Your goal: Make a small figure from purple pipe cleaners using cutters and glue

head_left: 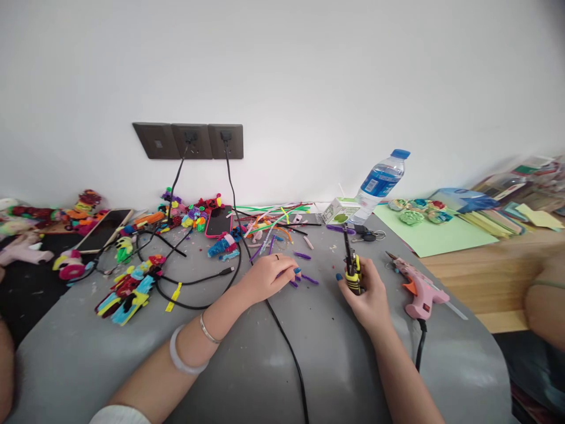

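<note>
My left hand (274,275) is low over the grey table, its fingertips closed together at short purple pipe cleaner pieces (310,280). Part of what these fingers pinch is hidden under them. Another purple piece (302,255) lies just beyond. My right hand (371,297) is wrapped round a pair of pliers (353,282) with yellow and black handles, the dark jaws pointing up and away from me. A purple pipe cleaner (339,228) and a set of keys (371,235) lie past the jaws. To the right of this hand rests a pink glue gun (424,290).
Black cables (285,333) cross the table under my left wrist. Pipe cleaner figures (128,294) and two phones (218,221) are on the left. A water bottle (379,182) and a small carton (339,210) stand at the back. Green paper (426,238) lies right. People sit at both sides.
</note>
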Available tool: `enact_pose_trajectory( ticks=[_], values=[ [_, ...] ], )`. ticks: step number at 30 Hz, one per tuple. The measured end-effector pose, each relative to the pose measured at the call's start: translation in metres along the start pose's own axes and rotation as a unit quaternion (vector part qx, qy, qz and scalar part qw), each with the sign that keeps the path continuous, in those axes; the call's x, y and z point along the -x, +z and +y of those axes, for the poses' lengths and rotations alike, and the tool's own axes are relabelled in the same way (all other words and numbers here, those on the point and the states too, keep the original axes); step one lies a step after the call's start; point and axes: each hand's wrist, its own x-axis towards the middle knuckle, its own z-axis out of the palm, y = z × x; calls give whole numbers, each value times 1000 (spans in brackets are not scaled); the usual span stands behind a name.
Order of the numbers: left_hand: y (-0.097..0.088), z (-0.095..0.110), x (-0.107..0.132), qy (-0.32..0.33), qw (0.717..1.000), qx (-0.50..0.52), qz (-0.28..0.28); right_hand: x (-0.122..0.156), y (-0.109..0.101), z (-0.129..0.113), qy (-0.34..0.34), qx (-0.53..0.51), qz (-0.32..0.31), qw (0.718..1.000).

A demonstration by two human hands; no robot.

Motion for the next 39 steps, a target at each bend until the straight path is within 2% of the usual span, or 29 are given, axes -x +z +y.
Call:
enact_pose_trajectory(
  ticks=[3, 6, 9, 12, 15, 19, 21, 24, 27, 30, 33, 35, 37, 39],
  values=[
    [2, -1, 0, -3, 1000, -13, -16, 2, 1, 0, 0, 8, 4, 1000],
    [3, -3, 0, 0, 999, -32, -10, 5, 2, 4, 9, 5, 39, 999],
    [2, -3, -1, 35, 998, -49, -11, 8, 3, 7, 17, -2, 61, 998],
    [3, 0, -1, 82, 993, -65, -50, 8, 3, 6, 12, 2, 53, 999],
    [11, 3, 2, 102, 983, -122, -95, 7, 3, 2, 2, 5, 40, 999],
    [25, 5, 5, 86, 959, -221, -154, 6, 4, -1, 3, 4, 38, 999],
    [32, 5, 6, 89, 953, -236, -165, 6, 4, 0, 4, 2, 38, 999],
    [36, 5, 4, 93, 960, -219, -146, 7, 5, 3, 6, -5, 39, 999],
    [28, 1, 0, 84, 978, -174, -78, 9, 5, 7, 17, -6, 51, 999],
    [4, -8, -4, 25, 988, -129, 76, 9, 5, 9, 33, -26, 69, 997],
    [-27, -21, -5, -71, 959, -98, 257, 8, 4, 8, 38, -50, 83, 995],
    [-43, -28, -5, -120, 935, -59, 330, 7, 4, 7, 36, -56, 90, 994],
    [-50, -32, -5, -122, 910, -28, 396, 7, 4, 6, 36, -59, 89, 994],
    [-49, -33, -6, -114, 904, -12, 412, 7, 3, 6, 37, -61, 84, 994]
  ],
)
